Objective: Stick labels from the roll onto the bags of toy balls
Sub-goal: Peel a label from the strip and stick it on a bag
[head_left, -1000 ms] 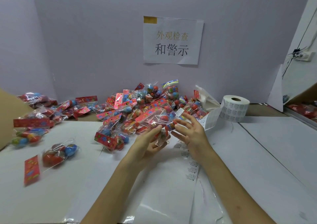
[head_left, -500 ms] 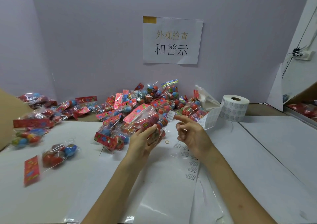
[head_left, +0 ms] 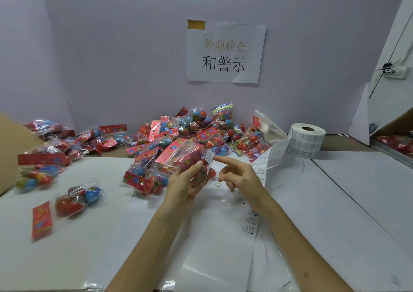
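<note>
The white tabletop (head_left: 335,202) fills the lower half of the view. A heap of bags (head_left: 190,132) of toy balls sits at 12 o'clock against the back wall, probably the stock to work through. Loose bags (head_left: 76,200) lie apart from 9 to 10 o'clock, seemingly a separate lot, though no label can be made out on them. The label roll (head_left: 306,140) stands on end at 2 o'clock. Its strip (head_left: 268,157) trails towards the centre, likely to keep labels within easy reach.

The left hand (head_left: 185,184), just above centre, has its fingers curled round the held bag (head_left: 178,155), lifting and tilting it so one face turns to the other hand. The right hand (head_left: 243,177), at 1 o'clock of centre, holds its index finger out straight with the other fingers loosely bent. Its tip meets a small white label (head_left: 209,156) at the bag's right edge. Whether that label already sticks to the film or only rides on the fingertip is hard to tell. Its print is too small to read.

A tiny yellow ring (head_left: 218,184) lies between the hands.
</note>
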A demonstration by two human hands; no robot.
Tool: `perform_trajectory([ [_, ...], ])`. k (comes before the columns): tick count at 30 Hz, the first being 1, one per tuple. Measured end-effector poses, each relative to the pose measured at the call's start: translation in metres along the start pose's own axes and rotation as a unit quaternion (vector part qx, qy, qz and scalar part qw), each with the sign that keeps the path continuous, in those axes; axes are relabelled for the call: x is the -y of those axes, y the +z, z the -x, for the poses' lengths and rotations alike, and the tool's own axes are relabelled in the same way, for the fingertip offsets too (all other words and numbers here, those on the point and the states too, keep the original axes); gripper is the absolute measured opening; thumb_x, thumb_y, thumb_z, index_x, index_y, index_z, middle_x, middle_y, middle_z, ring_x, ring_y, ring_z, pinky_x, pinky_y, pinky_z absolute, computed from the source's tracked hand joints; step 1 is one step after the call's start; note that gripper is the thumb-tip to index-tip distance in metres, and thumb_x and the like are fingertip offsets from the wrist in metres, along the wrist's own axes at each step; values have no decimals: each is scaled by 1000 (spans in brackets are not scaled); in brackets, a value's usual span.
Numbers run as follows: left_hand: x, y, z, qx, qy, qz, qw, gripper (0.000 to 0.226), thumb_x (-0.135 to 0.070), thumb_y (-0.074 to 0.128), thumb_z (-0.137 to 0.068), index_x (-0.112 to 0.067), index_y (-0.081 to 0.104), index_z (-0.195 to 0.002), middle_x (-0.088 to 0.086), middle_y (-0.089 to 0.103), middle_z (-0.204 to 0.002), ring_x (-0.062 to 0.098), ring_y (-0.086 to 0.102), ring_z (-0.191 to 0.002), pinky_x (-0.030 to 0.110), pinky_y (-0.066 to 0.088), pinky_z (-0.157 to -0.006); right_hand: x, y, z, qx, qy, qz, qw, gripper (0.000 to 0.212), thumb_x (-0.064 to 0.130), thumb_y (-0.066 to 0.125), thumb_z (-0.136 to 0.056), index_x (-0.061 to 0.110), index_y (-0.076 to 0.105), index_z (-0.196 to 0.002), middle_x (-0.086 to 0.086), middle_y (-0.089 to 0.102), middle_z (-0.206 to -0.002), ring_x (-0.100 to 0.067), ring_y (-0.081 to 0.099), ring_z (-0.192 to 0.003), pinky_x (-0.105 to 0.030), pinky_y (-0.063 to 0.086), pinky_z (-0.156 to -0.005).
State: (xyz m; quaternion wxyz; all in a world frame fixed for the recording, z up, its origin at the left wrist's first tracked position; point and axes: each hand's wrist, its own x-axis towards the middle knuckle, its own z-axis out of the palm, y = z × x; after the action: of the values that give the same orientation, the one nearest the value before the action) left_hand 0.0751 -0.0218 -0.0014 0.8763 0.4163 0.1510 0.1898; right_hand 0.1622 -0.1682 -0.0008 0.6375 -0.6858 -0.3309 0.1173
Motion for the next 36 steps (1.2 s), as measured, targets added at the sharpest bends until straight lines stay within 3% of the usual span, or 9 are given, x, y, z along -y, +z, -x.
perform_trajectory([
  [6, 1, -1, -2, -21, 2, -12, 1000, 34, -8, 75, -89, -1, 68, -121, 13, 77, -105, 21, 77, -89, 33, 62, -78, -12, 5, 2, -28, -51, 195, 979, 63, 5, 63, -92, 40, 53, -144, 0, 68, -89, -8, 47, -57, -24, 50, -60],
  [9, 1, 0, -1, -15, -3, -9, 1000, 38, -7, 75, -89, 5, 65, -123, 15, 76, -102, 22, 77, -87, 35, 63, -81, -15, 6, 1, -34, -56, 256, 964, 71, 8, 60, -95, 39, 35, -154, 10, 66, -92, -4, 49, -51, -17, 48, -59],
  [11, 0, 0, -1, -10, -6, -4, 1000, 37, -6, 74, -89, 7, 64, -122, 15, 76, -97, 22, 77, -81, 33, 64, -74, -15, 4, 1, -44, -37, 266, 962, 72, 12, 61, -97, 34, 27, -157, 11, 64, -96, -1, 51, -50, -13, 45, -57],
  [13, -1, 0, 0, -3, -7, -4, 1000, 36, -4, 73, -89, 7, 64, -122, 14, 77, -93, 22, 77, -78, 30, 62, -66, -12, 2, -1, -65, -20, 201, 977, 60, 19, 62, -99, 30, 38, -153, 8, 63, -99, -1, 56, -54, -15, 47, -60],
  [16, 1, 1, 2, 15, 0, -32, 999, 34, -1, 71, -90, 4, 64, -123, 17, 77, -101, 27, 78, -86, 30, 62, -70, -4, 0, -3, -73, -3, 93, 993, 45, 32, 63, -99, 27, 51, -142, 2, 65, -104, -5, 66, -65, -22, 52, -62],
  [19, 3, 2, 4, 41, 15, -94, 995, 31, -2, 70, -91, -2, 66, -122, 17, 77, -108, 29, 76, -97, 32, 62, -76, -1, 2, 0, -62, 0, 72, 996, 36, 37, 67, -95, 29, 58, -129, 2, 66, -105, -9, 69, -70, -20, 51, -59],
  [24, 4, 4, 6, 73, 15, -140, 987, 24, -2, 71, -90, -8, 70, -113, 13, 79, -100, 27, 77, -92, 28, 61, -71, -4, 0, 0, -82, -28, 65, 994, 12, 33, 71, -94, 27, 71, -105, 4, 73, -92, -11, 69, -70, -19, 51, -58],
  [31, 5, 5, 4, 69, -1, -152, 986, 28, -3, 71, -90, -8, 66, -117, 15, 78, -100, 32, 76, -95, 30, 61, -72, -5, -2, -1, -107, 4, 22, 994, 28, 37, 62, -99, 11, 73, -94, 4, 70, -74, -16, 67, -64, -35, 53, -65],
  [36, 4, 4, 4, 61, 4, -139, 988, 28, -6, 70, -93, -12, 62, -118, 13, 79, -99, 30, 77, -93, 28, 60, -69, -4, -3, 0, -69, -17, 40, 997, 15, 33, 71, -94, 20, 74, -99, 1, 73, -84, -15, 67, -63, -25, 51, -59],
])
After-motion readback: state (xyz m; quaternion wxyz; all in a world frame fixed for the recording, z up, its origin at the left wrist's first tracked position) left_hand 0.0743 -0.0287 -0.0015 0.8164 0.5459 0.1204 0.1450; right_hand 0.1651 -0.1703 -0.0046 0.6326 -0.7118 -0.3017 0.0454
